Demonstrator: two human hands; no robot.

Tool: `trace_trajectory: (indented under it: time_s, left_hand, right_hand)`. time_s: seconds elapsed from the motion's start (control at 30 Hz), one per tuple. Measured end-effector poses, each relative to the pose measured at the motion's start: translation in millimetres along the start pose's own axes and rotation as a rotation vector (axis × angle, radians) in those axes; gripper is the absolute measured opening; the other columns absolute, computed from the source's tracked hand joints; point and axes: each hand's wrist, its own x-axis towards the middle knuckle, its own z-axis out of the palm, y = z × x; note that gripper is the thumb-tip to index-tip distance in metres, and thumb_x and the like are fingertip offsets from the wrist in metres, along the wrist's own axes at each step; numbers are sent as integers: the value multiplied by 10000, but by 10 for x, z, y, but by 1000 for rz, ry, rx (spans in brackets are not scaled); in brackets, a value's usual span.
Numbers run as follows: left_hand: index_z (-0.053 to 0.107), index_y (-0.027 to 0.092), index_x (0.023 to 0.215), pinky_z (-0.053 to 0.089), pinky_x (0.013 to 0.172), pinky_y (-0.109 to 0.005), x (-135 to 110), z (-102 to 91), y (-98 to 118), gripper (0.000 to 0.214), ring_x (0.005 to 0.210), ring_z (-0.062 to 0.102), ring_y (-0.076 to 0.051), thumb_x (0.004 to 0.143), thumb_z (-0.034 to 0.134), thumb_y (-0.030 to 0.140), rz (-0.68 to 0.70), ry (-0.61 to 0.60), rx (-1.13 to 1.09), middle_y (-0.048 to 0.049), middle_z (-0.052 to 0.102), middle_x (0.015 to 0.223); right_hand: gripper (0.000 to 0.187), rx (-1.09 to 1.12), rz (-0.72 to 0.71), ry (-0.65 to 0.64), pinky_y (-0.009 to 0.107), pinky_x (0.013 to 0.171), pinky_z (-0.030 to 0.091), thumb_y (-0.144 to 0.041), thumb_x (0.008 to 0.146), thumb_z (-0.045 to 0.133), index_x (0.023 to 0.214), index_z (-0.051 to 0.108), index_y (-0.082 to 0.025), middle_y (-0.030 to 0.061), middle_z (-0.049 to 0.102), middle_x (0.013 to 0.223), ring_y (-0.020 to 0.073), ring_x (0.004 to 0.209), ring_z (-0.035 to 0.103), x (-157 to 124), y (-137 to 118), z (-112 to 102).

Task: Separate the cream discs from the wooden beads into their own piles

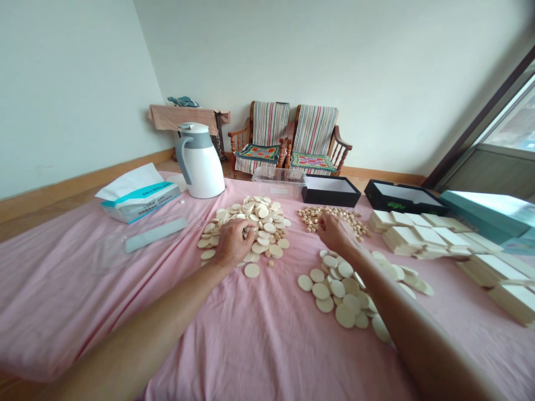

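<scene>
My left hand point(233, 241) rests on a heap of pale round wooden discs point(261, 223) on the pink cloth point(259, 334), fingers curled around some discs. My right hand point(334, 231) reaches to a pile of small tan wooden beads point(311, 216), fingers bent down into it; what they pinch is hidden. A second spread of larger pale discs point(336, 289) lies under my right forearm.
A white jug point(200, 161), a tissue pack point(140, 199) and a clear bag point(137, 242) sit at left. A clear tub point(279, 181), two black boxes point(330, 190), a teal box point(489, 211) and stacked pale wooden rectangles point(422, 236) lie at right. Two chairs point(288, 139) stand behind.
</scene>
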Motion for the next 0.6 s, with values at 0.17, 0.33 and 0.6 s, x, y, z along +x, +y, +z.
trace_trajectory:
  time_s: [0.17, 0.33, 0.6]
  left_hand:
    - [672, 180, 831, 470, 837, -346, 1, 6, -9, 158, 864, 621, -203, 772, 527, 157, 0, -1, -3, -34, 701, 860]
    - [670, 189, 842, 462, 860, -347, 0, 1, -11, 158, 883, 619, -203, 777, 529, 159, 15, 1, 4, -33, 701, 878]
    - [673, 183, 835, 471, 846, -348, 2, -11, 7, 162, 873, 621, -205, 775, 523, 161, -13, -7, 10, -37, 702, 864]
  right_hand:
    - [248, 118, -62, 99, 264, 689, 395, -111, 827, 445, 948, 658, -152, 97, 687, 901, 198, 830, 611, 33, 5, 25]
    - [454, 312, -565, -100, 292, 922, 411, 7, 795, 416, 1164, 606, -177, 92, 632, 1182, 173, 1085, 564, -79, -286, 244]
    - [286, 133, -495, -102, 255, 744, 421, 13, 816, 407, 977, 603, -119, 123, 589, 1004, 169, 867, 567, -150, -425, 333]
